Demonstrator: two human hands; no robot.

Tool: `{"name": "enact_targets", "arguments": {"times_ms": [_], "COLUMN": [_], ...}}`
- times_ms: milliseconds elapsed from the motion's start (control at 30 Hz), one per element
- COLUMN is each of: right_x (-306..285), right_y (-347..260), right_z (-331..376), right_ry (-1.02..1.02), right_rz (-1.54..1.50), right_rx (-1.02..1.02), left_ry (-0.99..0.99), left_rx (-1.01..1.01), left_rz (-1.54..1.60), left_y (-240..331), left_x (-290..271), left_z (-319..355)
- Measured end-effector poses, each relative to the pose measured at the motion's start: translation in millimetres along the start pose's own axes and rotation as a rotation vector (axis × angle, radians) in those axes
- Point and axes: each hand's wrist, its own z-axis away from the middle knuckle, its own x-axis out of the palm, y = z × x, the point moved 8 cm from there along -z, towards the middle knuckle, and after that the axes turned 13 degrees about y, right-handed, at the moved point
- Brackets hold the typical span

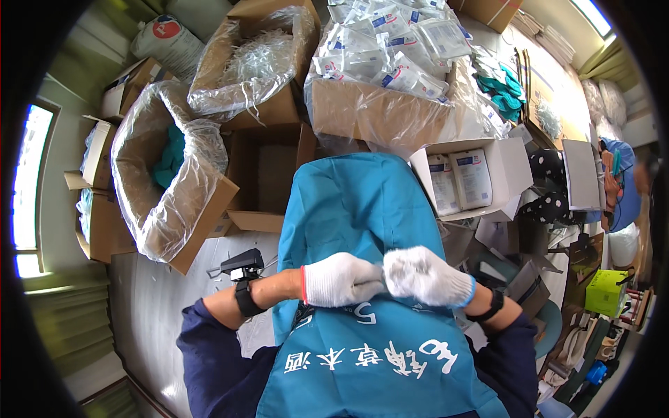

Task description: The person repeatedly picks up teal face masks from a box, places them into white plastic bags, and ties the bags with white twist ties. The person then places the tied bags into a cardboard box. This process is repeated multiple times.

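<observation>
Both of my hands wear white knitted gloves and meet above my lap. My left hand (pixel 341 281), with a red cuff edge, is closed, thumb and fingers pinched together. My right hand (pixel 426 277), with a blue cuff edge, is curled closed right beside the left fingertips. Whatever lies between the fingers is too small or hidden to make out. Under both hands a teal apron (pixel 348 202) with white lettering spreads over my lap. Just beyond my right hand, a white carton (pixel 512 167) holds white printed packets (pixel 472 177) standing upright.
Ahead, a lined cardboard box (pixel 376 111) is heaped with white packets (pixel 411 49). Another box (pixel 272 108) holds clear plastic pieces (pixel 258 59). At left a plastic-lined box (pixel 185 226) contains teal items (pixel 168 157). A cardboard box (pixel 261 219) stands open between. A person in blue (pixel 620 184) sits at far right.
</observation>
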Motion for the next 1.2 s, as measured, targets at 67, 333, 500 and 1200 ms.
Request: {"name": "enact_targets", "arguments": {"times_ms": [67,333,500,1200], "right_x": [5.4,8.8,-147.8,-80.1], "right_y": [-31.4,-93.9,-94.7,50.9], "right_z": [9.0,28.0,66.8,-105.1], "right_ry": [-0.038,-0.127,1.184,0.291], "right_rz": [0.387,0.763,0.32,-0.806], "right_rx": [-0.057,-0.154,-0.156,0.09], "left_ry": [-0.033,0.144,0.662,1.108], "left_rx": [-0.008,0.157,-0.609,-0.313], "left_rz": [0.026,0.075,0.293,-0.248], "left_y": [11.1,52.5,-39.5,-173.1], "left_x": [-5.6,-47.2,-151.4,-187.2], "left_z": [7.5,39.9,111.1,28.0]}}
